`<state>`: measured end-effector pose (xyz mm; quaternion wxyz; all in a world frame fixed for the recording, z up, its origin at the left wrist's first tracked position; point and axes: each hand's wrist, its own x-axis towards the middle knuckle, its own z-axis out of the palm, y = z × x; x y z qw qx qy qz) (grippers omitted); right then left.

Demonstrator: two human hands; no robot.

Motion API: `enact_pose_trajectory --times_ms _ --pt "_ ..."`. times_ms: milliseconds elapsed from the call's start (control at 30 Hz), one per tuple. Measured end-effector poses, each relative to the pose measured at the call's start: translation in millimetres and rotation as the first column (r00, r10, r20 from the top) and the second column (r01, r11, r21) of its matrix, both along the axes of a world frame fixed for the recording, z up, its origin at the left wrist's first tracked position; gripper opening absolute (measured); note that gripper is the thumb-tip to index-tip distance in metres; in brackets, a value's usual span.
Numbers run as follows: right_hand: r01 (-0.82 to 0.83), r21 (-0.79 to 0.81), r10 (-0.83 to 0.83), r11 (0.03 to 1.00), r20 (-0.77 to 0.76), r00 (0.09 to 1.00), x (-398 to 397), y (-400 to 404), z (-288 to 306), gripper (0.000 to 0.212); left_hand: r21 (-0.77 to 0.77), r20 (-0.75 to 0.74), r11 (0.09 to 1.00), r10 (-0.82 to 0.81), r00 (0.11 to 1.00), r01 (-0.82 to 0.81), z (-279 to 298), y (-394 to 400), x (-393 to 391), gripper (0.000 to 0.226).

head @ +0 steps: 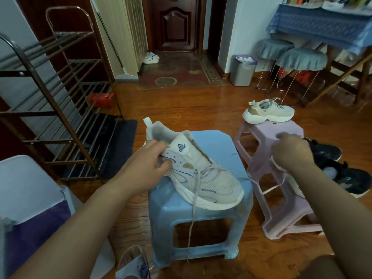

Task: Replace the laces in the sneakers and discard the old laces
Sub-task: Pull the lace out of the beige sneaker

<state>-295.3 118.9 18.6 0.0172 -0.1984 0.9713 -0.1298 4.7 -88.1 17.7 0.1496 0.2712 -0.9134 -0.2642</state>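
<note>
The white sneaker [201, 174] lies on the blue stool [217, 141]. Left hand [149, 160] reaches forward, fingers grasping its collar. Right hand [291, 152], right of the stool, fingers clenched on the lace [269, 188].

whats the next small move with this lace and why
Probably keep pulling the lace out to the right with the right hand while the left hand steadies the sneaker on the blue stool. The lace is still threaded through the lower eyelets, and one end dangles down the front.
</note>
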Motion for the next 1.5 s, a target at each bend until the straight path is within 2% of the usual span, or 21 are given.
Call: enact_pose_trajectory --times_ms 67,100,133,200,267,400,467,567,667,767,833,900,967,1033,1100,1133,1200,1300,1367,1433,1500 --pt "-0.264 -0.165 0.269 0.95 0.003 0.963 30 -18 17 0.023 0.002 0.03 1.0 -0.005 1.0 0.005 0 4 1 0.009" --pt "-0.415 -0.236 0.43 0.879 0.012 0.903 50 -25 25 0.02 0.009 0.037 1.0 -0.001 0.999 0.001 0 6 1 0.007" --pt "-0.555 -0.272 0.581 0.786 0.019 0.814 73 -30 32 0.019 0.015 0.04 1.0 0.006 0.999 -0.007 1 9 2 0.009" --pt "-0.756 -0.189 0.772 0.627 0.017 0.636 102 -35 31 0.016 0.022 0.046 0.999 0.023 0.999 -0.024 1 12 2 0.012" --pt "-0.813 -0.098 0.818 0.574 0.018 0.575 110 -42 26 0.011 0.037 0.058 0.999 0.026 0.998 -0.028 2 13 3 0.014" --pt "-0.855 -0.117 0.863 0.506 0.082 0.499 100 -47 20 0.01 0.039 0.07 0.998 0.049 0.996 -0.051 3 15 4 0.011" --pt "-0.829 -0.208 0.854 0.52 0.127 0.504 88 -40 20 0.011 0.027 0.085 0.998 0.048 0.995 -0.051 4 17 3 0.012" --pt "-0.706 -0.347 0.787 0.617 0.265 0.557 67 -24 27 0.011 0.021 0.111 0.999 0.036 0.993 -0.039 4 19 0 0.012" --pt "-0.728 -0.333 0.8 0.599 0.291 0.525 66 -20 31 0.01 -0.003 0.127 0.999 0.054 0.99 -0.054 6 21 -3 0.009" --pt "-0.815 -0.184 0.834 0.55 0.162 0.527 85 -27 27 0.015 -0.037 0.138 0.995 0.095 0.986 -0.091 7 24 -5 0.01" --pt "-0.836 -0.117 0.842 0.536 0.006 0.539 95 -34 18 0.018 -0.072 0.138 0.991 0.124 0.983 -0.115 6 28 -7 0.01" --pt "-0.857 -0.125 0.844 0.501 -0.152 0.515 104 -38 10 0.012 -0.087 0.14 0.987 0.144 0.98 -0.133 6 30 -10 0.014" --pt "-0.859 -0.173 0.831 0.481 -0.223 0.51 105 -35 10 0.013 -0.072 0.155 0.985 0.164 0.974 -0.155 7 29 -10 0.017" --pt "-0.805 -0.319 0.816 0.501 -0.137 0.562 93 -25 15 0.018 -0.06 0.167 0.985 0.172 0.971 -0.164 8 25 -8 0.02" --pt "-0.627 -0.515 0.77 0.585 0.109 0.629 71 -10 23 0.013 -0.052 0.178 0.987 0.158 0.971 -0.151 9 22 -7 0.023" --pt "-0.538 -0.541 0.728 0.647 0.23 0.646 61 -2 24 0.009 -0.052 0.182 0.988 0.15 0.972 -0.142 9 23 -7 0.024" --pt "-0.536 -0.417 0.67 0.734 0.317 0.671 49 6 22 0.02 -0.091 0.192 0.987 0.149 0.97 -0.134 9 29 -9 0.025" --pt "-0.664 -0.281 0.718 0.693 0.174 0.674 61 -2 20 0.038 -0.177 0.196 0.973 0.18 0.964 -0.146 10 35 -10 0.03" --pt "-0.743 -0.229 0.772 0.629 0.068 0.633 80 -11 23 0.033 -0.192 0.201 0.968 0.197 0.96 -0.159 11 38 -8 0.032" --pt "-0.824 -0.064 0.816 0.563 -0.116 0.567 96 -19 17 0.02 -0.219 0.202 0.962 0.208 0.957 -0.163 13 42 -7 0.03" --pt "-0.831 0.035 0.809 0.555 -0.255 0.529 106 -25 11 0.014 -0.251 0.197 0.952 0.227 0.954 -0.174 14 47 -7 0.025"
